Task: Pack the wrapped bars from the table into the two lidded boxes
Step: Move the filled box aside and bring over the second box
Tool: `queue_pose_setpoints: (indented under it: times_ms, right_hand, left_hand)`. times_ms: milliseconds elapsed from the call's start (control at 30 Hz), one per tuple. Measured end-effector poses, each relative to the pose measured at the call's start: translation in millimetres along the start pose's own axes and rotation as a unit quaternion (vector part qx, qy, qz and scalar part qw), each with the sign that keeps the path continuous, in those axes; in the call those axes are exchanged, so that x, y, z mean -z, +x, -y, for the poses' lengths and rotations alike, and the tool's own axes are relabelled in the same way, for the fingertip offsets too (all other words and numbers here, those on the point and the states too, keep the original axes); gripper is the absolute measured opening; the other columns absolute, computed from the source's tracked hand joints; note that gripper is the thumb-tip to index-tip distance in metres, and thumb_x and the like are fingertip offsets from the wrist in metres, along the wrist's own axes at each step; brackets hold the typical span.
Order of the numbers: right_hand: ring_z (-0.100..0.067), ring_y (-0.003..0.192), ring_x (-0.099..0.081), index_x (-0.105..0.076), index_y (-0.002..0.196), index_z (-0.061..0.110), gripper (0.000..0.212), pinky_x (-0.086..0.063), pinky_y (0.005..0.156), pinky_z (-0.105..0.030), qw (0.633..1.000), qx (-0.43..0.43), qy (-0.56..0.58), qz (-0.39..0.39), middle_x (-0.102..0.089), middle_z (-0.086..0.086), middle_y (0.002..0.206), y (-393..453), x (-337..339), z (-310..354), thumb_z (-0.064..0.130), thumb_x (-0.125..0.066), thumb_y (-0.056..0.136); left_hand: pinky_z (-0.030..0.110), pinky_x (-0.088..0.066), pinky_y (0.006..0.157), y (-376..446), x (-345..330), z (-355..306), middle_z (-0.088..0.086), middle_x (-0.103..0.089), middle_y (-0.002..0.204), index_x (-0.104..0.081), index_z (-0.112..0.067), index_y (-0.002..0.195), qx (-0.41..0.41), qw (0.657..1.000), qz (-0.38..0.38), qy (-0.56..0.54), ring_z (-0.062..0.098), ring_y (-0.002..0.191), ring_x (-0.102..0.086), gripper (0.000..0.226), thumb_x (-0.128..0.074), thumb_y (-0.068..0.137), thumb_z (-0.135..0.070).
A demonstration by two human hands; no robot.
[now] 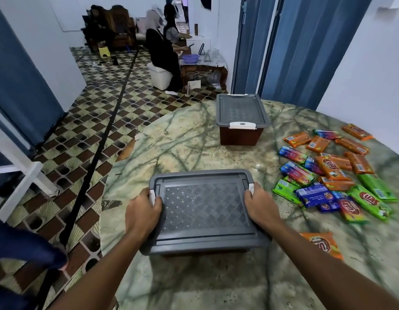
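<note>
Both forearms reach in from the bottom of the frame. The left hand (143, 211) and right hand (260, 206) each have a grip curled on a white latch at the sides of the near box (205, 211), whose grey lid is on, low centre on the bench (171, 139). Wrapped bars (332, 175) lie scattered at right. The far box (241, 119), also lidded, stands at upper centre.

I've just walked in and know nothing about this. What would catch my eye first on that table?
Probably the bright heap of wrapped bars in orange, green and blue, spread over the right side of the marbled table. Next, the near grey-lidded box in front of the person, with the left hand and right hand gripping its white side latches. A second lidded box stands shut farther back.
</note>
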State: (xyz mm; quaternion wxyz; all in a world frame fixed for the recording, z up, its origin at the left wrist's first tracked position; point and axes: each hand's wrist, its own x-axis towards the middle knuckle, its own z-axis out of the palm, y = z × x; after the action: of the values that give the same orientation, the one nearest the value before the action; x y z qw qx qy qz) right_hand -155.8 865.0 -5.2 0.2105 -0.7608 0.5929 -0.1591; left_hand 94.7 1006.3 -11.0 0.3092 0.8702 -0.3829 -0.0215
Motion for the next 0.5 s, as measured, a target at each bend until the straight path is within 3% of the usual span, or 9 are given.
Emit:
queue_pose_setpoints:
  times_ms: [233, 500]
  right_hand:
    - [-0.025, 0.075, -0.047, -0.048, 0.12, 0.001, 0.035, -0.037, 0.065, -0.031, 0.999, -0.007, -0.038, -0.015, -0.06, -0.014, 0.09, -0.7, 3.3, 4.0, 0.026, -0.035, 0.1]
    - [-0.028, 0.073, -0.049, -0.052, 0.109, 0.001, 0.033, -0.038, 0.064, -0.033, 0.999, -0.019, -0.039, -0.027, -0.063, -0.019, 0.094, -3.0, 2.7, 3.8, 0.028, -0.038, 0.097]
  left_hand:
    - [0.037, -0.045, 0.065, 2.5, -3.8, 3.7, 0.018, -0.069, 0.087, -0.062, -0.009, 0.091, -0.01, 1.0, -0.005, -0.009, 0.039, 0.08, -0.061, 0.02, -0.053, 0.088, -0.027]
    - [0.035, -0.041, 0.063, 2.0, -4.4, 5.3, 0.019, -0.068, 0.086, -0.061, -0.009, 0.089, -0.011, 1.0, -0.001, -0.005, 0.039, 0.078, -0.061, 0.02, -0.052, 0.089, -0.027]
